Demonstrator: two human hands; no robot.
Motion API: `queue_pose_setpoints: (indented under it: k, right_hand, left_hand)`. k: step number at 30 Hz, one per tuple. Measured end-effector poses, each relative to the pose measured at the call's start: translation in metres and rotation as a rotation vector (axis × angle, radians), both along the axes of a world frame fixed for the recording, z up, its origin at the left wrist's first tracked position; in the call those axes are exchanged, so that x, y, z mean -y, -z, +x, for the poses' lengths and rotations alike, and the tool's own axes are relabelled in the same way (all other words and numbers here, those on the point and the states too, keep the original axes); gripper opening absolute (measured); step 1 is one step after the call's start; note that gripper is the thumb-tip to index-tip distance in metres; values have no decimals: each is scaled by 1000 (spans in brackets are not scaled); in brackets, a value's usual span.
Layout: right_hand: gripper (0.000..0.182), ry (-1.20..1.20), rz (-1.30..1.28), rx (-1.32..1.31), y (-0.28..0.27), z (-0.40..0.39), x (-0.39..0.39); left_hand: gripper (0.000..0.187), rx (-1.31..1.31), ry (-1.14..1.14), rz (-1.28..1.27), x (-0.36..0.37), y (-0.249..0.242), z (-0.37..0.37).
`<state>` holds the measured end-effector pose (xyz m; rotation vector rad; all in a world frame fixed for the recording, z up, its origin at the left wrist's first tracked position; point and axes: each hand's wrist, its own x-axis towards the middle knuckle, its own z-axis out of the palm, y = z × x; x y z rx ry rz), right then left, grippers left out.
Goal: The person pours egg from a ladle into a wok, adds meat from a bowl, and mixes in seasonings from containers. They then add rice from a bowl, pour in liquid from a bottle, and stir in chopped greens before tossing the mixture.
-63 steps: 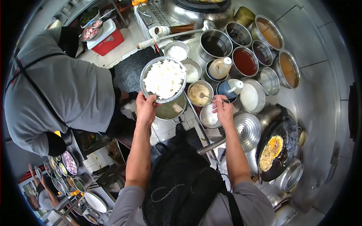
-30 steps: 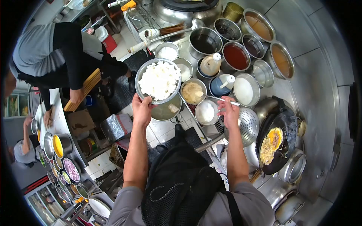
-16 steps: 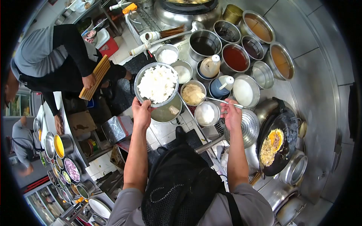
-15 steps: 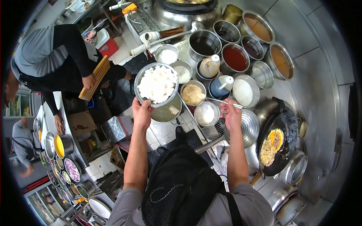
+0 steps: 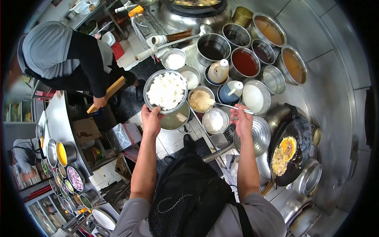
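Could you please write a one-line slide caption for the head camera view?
Left hand holds bowl of rice; right hand dips spoon into seasoning bowl.

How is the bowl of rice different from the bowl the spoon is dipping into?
The rice bowl is wider, heaped with white rice, and held up by the left hand. The smaller bowl sits among the other containers, holds a beige paste, and takes the spoon from the right hand. Both are round metal bowls.
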<state>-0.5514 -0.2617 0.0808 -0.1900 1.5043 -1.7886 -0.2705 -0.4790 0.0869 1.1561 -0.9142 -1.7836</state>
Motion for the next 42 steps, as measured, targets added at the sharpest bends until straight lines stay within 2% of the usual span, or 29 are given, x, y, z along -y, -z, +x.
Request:
queue_pose_setpoints:
  k: [24, 28, 30, 31, 33, 35, 37, 39, 42]
  right_hand:
    - [27, 29, 4, 60, 2, -4, -5]
    - [25, -3, -25, 22, -28, 3, 3]
    - [26, -86, -226, 12, -60, 13, 15]
    - [26, -88, -229, 12, -64, 14, 21]
    - [28, -103, -116, -287, -70, 15, 30]
    - [27, -114, -129, -327, -82, 19, 26]
    - [23, -155, -200, -631, -107, 29, 16]
    - [19, -191, -261, -673, -119, 32, 7]
    - [18, -535, -111, -1195, -122, 32, 6]
  left_hand:
    - [28, 13, 0, 5, 3, 1, -6]
    - [30, 73, 16, -2, 1, 0, -8]
    - [30, 46, 54, 5, 1, -1, -9]
    - [30, 46, 51, 2, -1, -1, -8]
    - [32, 46, 111, 81, -8, -4, -9]
    - [34, 5, 153, 95, -12, -10, -9]
    - [37, -35, 236, 177, -16, -7, -5]
    - [38, -56, 258, 195, -17, -9, -3]
    - [40, -98, 306, 223, -16, -17, -4]
